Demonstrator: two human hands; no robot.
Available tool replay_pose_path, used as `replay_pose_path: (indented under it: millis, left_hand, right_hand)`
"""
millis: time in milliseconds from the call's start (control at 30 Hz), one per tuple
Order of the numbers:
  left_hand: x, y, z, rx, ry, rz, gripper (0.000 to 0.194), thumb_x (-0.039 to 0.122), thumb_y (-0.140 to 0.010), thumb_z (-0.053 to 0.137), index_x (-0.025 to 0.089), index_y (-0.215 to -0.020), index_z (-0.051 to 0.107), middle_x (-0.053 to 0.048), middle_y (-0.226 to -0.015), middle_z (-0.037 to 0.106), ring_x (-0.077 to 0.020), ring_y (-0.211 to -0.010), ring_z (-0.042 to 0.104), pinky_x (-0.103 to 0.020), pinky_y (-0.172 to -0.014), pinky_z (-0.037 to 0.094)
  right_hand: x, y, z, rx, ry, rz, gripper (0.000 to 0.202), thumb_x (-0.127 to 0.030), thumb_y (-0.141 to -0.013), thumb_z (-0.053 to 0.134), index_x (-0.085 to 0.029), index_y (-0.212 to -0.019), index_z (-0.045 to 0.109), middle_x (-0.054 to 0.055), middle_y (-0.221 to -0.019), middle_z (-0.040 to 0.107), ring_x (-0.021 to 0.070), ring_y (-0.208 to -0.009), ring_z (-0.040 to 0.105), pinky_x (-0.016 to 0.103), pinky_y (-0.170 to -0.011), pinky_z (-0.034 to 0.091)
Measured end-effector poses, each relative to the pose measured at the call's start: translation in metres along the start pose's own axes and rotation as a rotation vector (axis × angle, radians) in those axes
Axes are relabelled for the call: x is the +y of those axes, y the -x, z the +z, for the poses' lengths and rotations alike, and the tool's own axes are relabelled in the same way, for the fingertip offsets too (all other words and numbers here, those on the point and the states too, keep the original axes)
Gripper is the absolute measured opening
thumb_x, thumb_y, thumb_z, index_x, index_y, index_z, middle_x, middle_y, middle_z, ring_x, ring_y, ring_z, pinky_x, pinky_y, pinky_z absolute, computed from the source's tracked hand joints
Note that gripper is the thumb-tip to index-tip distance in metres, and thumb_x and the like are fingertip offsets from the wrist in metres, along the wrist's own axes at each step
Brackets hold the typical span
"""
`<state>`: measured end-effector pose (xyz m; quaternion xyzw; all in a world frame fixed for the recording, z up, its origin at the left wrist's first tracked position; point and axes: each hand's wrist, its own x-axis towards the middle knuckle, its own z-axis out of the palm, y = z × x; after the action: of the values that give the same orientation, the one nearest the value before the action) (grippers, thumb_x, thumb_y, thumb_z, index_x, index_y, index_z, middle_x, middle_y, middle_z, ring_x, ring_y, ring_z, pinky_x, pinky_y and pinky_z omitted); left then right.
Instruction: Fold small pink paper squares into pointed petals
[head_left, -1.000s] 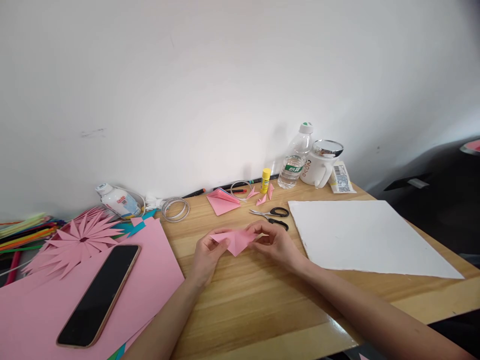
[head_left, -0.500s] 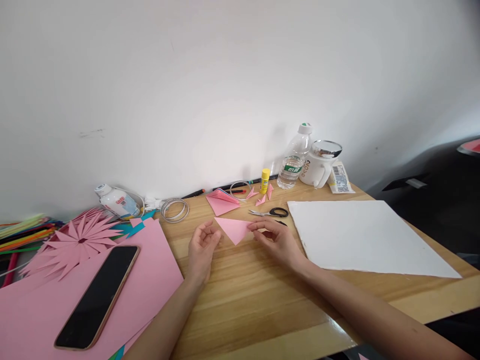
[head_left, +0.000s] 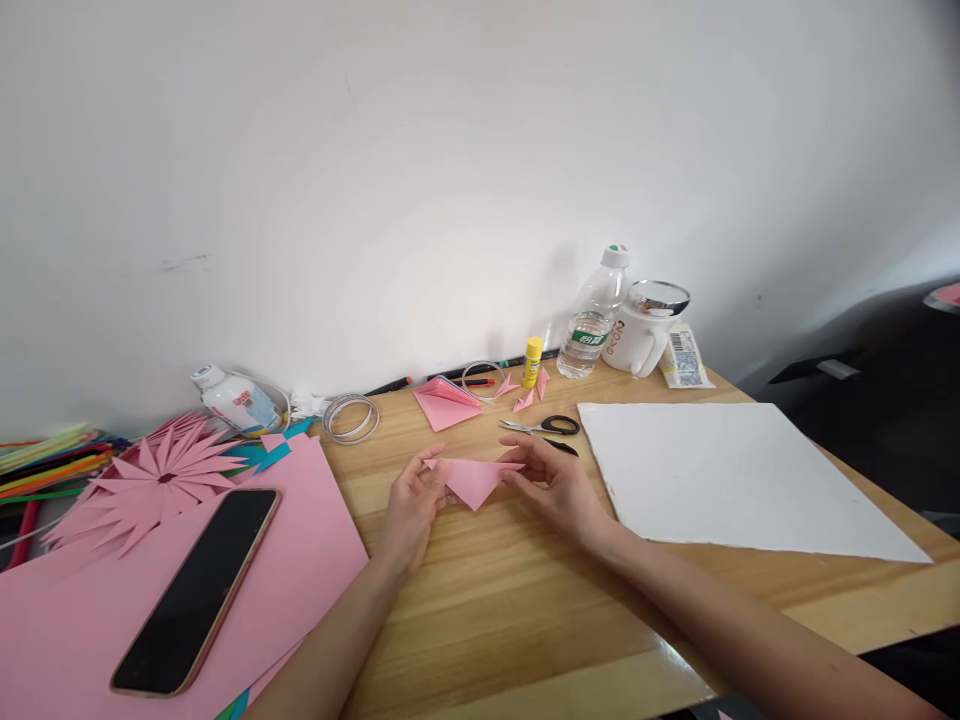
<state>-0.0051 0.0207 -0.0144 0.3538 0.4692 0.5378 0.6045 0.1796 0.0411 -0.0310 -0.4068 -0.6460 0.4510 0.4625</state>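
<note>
A pink paper triangle (head_left: 474,484) is held just above the wooden table, its long edge away from me and one point towards me. My left hand (head_left: 412,500) pinches its left corner between thumb and fingers. At the right corner, my right hand (head_left: 556,488) has its thumb and fingers closed on the paper. Beyond the right hand lie scissors (head_left: 559,425) with black handles, partly hidden by that hand. Farther back, a stack of folded pink paper (head_left: 444,405) rests on the table, with small folded pink pieces (head_left: 523,400) near it.
A yellow glue stick (head_left: 532,362), water bottle (head_left: 592,325) and white mug (head_left: 637,340) stand by the wall. White board (head_left: 720,475) lies right. On the left are pink sheets (head_left: 300,540), a phone (head_left: 196,590), a pink paper rosette (head_left: 169,478), tape rolls (head_left: 351,420) and a white bottle (head_left: 236,400).
My left hand has moved right and taken hold of the triangle's left corner. The paper has come slightly nearer and its long edge is now level; the right hand still holds it.
</note>
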Motion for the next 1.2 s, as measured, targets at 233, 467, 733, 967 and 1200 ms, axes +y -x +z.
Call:
replay_pose_path:
  millis: [233, 467, 733, 967, 1200]
  left_hand:
    - [-0.002, -0.001, -0.003, 0.026, -0.069, 0.019, 0.04, 0.034, -0.067, 0.07, 0.013, -0.098, 0.057, -0.004, -0.081, 0.064, -0.0123, -0.07, 0.058, -0.024, -0.064, 0.047]
    - [0.003, 0.002, 0.0, -0.027, -0.088, 0.023, 0.052, 0.028, -0.063, 0.073, 0.015, -0.11, 0.053, -0.006, -0.087, 0.068, -0.0147, -0.072, 0.061, -0.023, -0.064, 0.047]
    - [-0.004, -0.001, -0.005, 0.022, -0.098, 0.088, 0.038, 0.029, -0.065, 0.071, 0.014, -0.099, 0.061, -0.006, -0.084, 0.069, -0.0145, -0.075, 0.061, -0.023, -0.07, 0.046]
    - [-0.001, -0.002, -0.004, 0.128, -0.141, 0.173, 0.035, 0.027, -0.065, 0.071, 0.016, -0.097, 0.062, 0.0, -0.076, 0.063, -0.0096, -0.066, 0.057, -0.021, -0.067, 0.045]
    - [-0.001, 0.001, -0.001, -0.052, -0.113, 0.074, 0.06, 0.025, -0.063, 0.072, 0.023, -0.118, 0.049, -0.006, -0.099, 0.063, -0.0166, -0.083, 0.061, -0.025, -0.068, 0.048]
  right_hand:
    - [-0.006, -0.001, -0.002, -0.01, 0.126, -0.136, 0.015, -0.031, -0.078, 0.057, -0.019, -0.077, 0.067, 0.007, -0.086, 0.065, 0.0179, -0.078, 0.061, 0.03, -0.067, 0.051]
    - [0.0, -0.001, -0.001, 0.009, -0.13, 0.018, 0.036, -0.034, -0.072, 0.064, -0.021, -0.106, 0.059, 0.009, -0.109, 0.059, 0.0179, -0.086, 0.06, 0.034, -0.074, 0.053]
    - [-0.009, -0.002, -0.003, -0.075, -0.07, 0.099, 0.027, -0.038, -0.074, 0.061, -0.015, -0.088, 0.064, 0.007, -0.084, 0.066, 0.019, -0.076, 0.061, 0.032, -0.07, 0.05]
    - [-0.011, -0.004, -0.004, -0.022, -0.094, 0.098, 0.026, -0.041, -0.076, 0.057, -0.016, -0.082, 0.063, 0.005, -0.079, 0.065, 0.0176, -0.071, 0.06, 0.03, -0.066, 0.049]
    - [-0.007, -0.002, -0.007, 0.034, -0.002, -0.068, 0.01, -0.028, -0.075, 0.059, -0.02, -0.075, 0.064, 0.008, -0.103, 0.062, 0.0222, -0.1, 0.055, 0.038, -0.087, 0.043]
